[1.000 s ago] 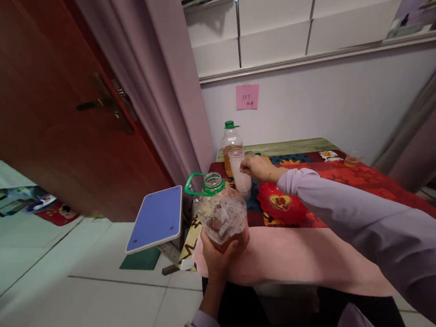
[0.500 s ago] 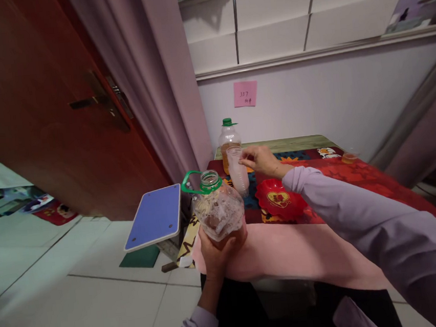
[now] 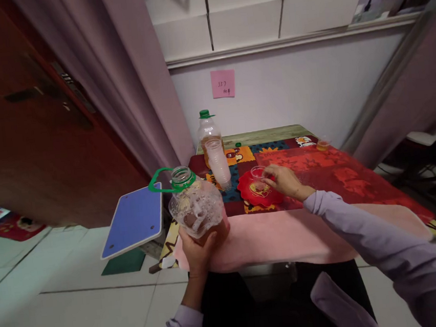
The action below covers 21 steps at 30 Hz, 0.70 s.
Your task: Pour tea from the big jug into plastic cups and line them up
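Note:
My left hand (image 3: 198, 250) is wrapped round the lower part of a big clear plastic jug (image 3: 199, 206) at the table's near left edge. Amber liquid with foam on top shows inside, and the uncapped neck carries a green handle (image 3: 161, 180). In my right hand (image 3: 283, 180) a small clear plastic cup (image 3: 258, 174) is pinched by its side, over or in a red scalloped dish (image 3: 262, 196); whether it touches the dish I cannot tell. A tall stack of nested clear cups (image 3: 218, 164) stands behind the jug.
Behind the cup stack stands a second bottle (image 3: 207, 129), green-capped, with amber liquid. A loose green cap (image 3: 238, 144) lies at the table's back. One cup of amber liquid (image 3: 323, 144) stands at the far right. A pink cloth (image 3: 287, 239) covers the front edge; a blue-topped stool (image 3: 133, 220) is left.
My right hand has moved from the cup stack to the red dish, taking one cup off with it. My left hand keeps its hold on the jug. The view has shifted right.

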{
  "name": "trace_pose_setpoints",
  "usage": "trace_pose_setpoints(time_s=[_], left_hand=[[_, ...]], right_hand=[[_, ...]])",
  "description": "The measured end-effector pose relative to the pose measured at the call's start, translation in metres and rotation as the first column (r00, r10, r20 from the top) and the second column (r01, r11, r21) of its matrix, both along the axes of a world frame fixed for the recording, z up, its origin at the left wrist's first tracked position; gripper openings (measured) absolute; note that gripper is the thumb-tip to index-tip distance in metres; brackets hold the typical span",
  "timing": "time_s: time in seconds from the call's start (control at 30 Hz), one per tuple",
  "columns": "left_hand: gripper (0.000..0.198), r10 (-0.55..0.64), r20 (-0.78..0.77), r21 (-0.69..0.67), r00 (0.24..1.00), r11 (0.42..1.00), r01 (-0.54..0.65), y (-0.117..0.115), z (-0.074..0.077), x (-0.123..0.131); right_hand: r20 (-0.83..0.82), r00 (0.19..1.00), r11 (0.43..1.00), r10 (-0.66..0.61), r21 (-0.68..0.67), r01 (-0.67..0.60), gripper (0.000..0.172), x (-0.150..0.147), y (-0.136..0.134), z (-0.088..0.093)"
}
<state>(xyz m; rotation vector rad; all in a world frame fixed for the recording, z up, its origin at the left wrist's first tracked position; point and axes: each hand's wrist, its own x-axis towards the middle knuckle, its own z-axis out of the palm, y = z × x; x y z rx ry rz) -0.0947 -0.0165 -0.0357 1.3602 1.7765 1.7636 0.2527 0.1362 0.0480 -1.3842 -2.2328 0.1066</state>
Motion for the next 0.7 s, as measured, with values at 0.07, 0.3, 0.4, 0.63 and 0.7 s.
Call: trace_pose_setpoints(time_s=[0.07, 0.3, 0.4, 0.63, 0.7], left_hand=[[0.096, -0.003, -0.015, 0.007, 1.0, 1.0, 0.003, 0.0, 0.0, 0.0], [0.087, 0.022, -0.043, 0.004, 0.999, 1.0, -0.021, 0.0, 0.001, 0.0], [0.085, 0.024, -0.054, 0.018, 0.998, 1.0, -0.023, 0.0, 0.0, -0.001], [0.087, 0.011, -0.042, 0.034, 0.999, 0.999, -0.009, 0.002, -0.006, -0.006], [0.089, 0.011, -0.048, 0.033, 0.999, 0.999, -0.01, 0.001, -0.004, -0.005]], right_hand=[[0.061, 0.998, 0.999, -0.035, -0.04, 0.037, 0.012, 0.002, -0.001, -0.013], [0.104, 0.994, 0.995, -0.039, -0.084, 0.048, 0.02, 0.002, -0.006, -0.021], [0.042, 0.999, 0.999, -0.027, -0.045, 0.029, 0.038, 0.006, -0.01, -0.022], [-0.587, 0.81, 0.987, -0.019, 0.116, 0.108, 0.043, -0.005, -0.024, -0.013], [-0.76, 0.65, 0.997, -0.032, 0.021, 0.074, 0.038, -0.027, -0.033, -0.015]])
